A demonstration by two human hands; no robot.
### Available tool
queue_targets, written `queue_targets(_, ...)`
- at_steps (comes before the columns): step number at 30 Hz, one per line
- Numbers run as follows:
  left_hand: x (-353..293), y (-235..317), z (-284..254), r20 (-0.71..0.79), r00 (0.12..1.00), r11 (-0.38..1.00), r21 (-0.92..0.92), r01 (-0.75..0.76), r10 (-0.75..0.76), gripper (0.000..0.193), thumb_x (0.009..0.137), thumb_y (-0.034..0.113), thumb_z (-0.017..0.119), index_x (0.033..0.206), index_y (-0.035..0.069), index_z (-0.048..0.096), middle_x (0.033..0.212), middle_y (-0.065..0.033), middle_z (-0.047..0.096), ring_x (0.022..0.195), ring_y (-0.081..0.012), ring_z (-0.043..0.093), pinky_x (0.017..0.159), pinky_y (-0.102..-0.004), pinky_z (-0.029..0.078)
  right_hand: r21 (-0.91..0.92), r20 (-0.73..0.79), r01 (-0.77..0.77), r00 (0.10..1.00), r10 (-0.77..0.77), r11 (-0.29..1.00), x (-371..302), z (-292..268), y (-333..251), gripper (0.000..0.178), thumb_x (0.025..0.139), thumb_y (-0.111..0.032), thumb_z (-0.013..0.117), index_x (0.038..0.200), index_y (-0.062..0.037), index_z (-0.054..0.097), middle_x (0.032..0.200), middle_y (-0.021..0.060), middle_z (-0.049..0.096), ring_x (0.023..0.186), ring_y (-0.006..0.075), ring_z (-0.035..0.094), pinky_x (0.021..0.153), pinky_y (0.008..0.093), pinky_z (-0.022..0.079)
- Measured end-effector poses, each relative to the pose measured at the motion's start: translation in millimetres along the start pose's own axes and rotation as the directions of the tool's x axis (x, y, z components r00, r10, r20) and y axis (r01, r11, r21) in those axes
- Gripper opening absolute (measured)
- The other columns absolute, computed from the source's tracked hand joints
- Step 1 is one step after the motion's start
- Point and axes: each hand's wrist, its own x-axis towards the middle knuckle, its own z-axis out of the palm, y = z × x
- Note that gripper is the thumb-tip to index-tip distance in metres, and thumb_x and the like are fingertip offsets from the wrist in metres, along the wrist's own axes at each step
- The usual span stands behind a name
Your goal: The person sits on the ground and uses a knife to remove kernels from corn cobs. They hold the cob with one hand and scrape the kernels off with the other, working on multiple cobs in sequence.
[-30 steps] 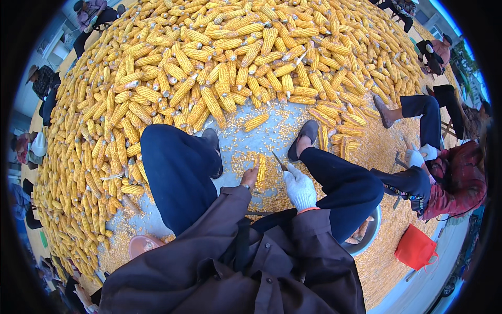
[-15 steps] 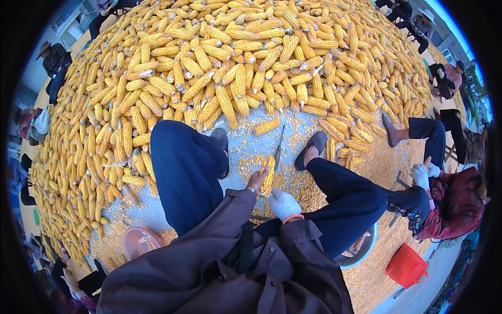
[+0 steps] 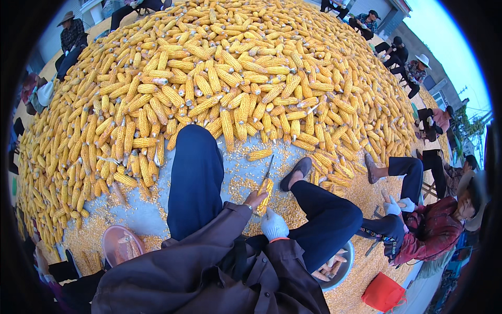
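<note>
Down between the knees, the bare left hand (image 3: 254, 199) is wrapping around a knobbly yellow corn cob (image 3: 264, 192), holding it upright on the ground. A thin metal spike (image 3: 268, 168) is standing up from the cob's top end, though how it is fixed cannot be told. The right hand (image 3: 273, 225), wearing a white knitted glove with an orange cuff, is curling loosely just below the cob, and whether it is gripping anything cannot be told. Loose kernels (image 3: 241, 184) are speckling the smooth grey concrete floor (image 3: 157, 217) around the cob. A huge rounded heap of corn cobs (image 3: 219, 78) is rising behind it. A round metal basin (image 3: 337, 268) holding pale stripped cores is sitting beside the right leg, and a shallow pinkish bowl (image 3: 119, 245) is lying at the left.
</note>
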Motion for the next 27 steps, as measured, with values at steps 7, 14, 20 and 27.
queue_targets(7, -3.8, 16.8, 2.4, 0.005, 1.000, 0.999, 0.034, 0.026, -0.026, 0.051, 0.088, 0.039, 0.062, 0.118, -0.003, 0.058, 0.105, -0.0079, 0.063, 0.096, -0.0155, 0.057, 0.085, -0.0298, 0.043, 0.063, -0.051, -0.036, 0.998, 0.040, 0.997, 3.6, -4.2, -0.9, 0.037, 0.082, -0.018, 0.054, 0.119, -0.0153, 0.058, 0.097, 0.0206, 0.067, 0.091, 0.0384, 0.065, 0.075, 0.0496, 0.051)
queue_targets(14, -8.7, 35.7, -3.0, 0.032, 0.993, 0.986, -0.129, -0.108, 0.113, 0.042, 0.093, 0.036, 0.054, 0.106, -0.004, 0.058, 0.090, -0.0071, 0.062, 0.080, -0.0139, 0.058, 0.072, -0.0295, 0.046, 0.575, -0.384, 0.215, 0.923, 0.029, 0.790, 25.3, 18.4, 14.8, 0.032, 0.088, -0.015, 0.052, 0.117, -0.0086, 0.064, 0.101, 0.0203, 0.066, 0.092, 0.0357, 0.065, 0.080, 0.0405, 0.051)
queue_targets(20, -38.0, 78.4, 11.5, 0.020, 0.987, 0.975, -0.156, -0.157, 0.162, 0.037, 0.098, 0.031, 0.046, 0.107, -0.003, 0.058, 0.096, -0.0076, 0.062, 0.083, -0.0127, 0.059, 0.074, -0.0284, 0.046, 0.870, -0.352, 0.237, 0.913, 0.207, 0.431, 36.5, 14.9, 14.1, 0.031, 0.090, -0.013, 0.052, 0.116, -0.0013, 0.063, 0.112, 0.0182, 0.065, 0.102, 0.0289, 0.064, 0.087, 0.0345, 0.049)
queue_targets(27, -65.8, 97.9, 28.8, 0.112, 0.982, 0.972, -0.198, -0.130, 0.154, 0.036, 0.100, 0.031, 0.043, 0.112, 0.000, 0.055, 0.101, -0.0061, 0.060, 0.088, -0.0110, 0.059, 0.079, -0.0272, 0.046, 0.932, -0.252, 0.315, 0.919, 0.304, -0.178, 41.1, -4.3, 8.4, 0.037, 0.096, -0.019, 0.050, 0.118, 0.0104, 0.056, 0.110, 0.0174, 0.064, 0.095, 0.0217, 0.063, 0.083, 0.0305, 0.050)
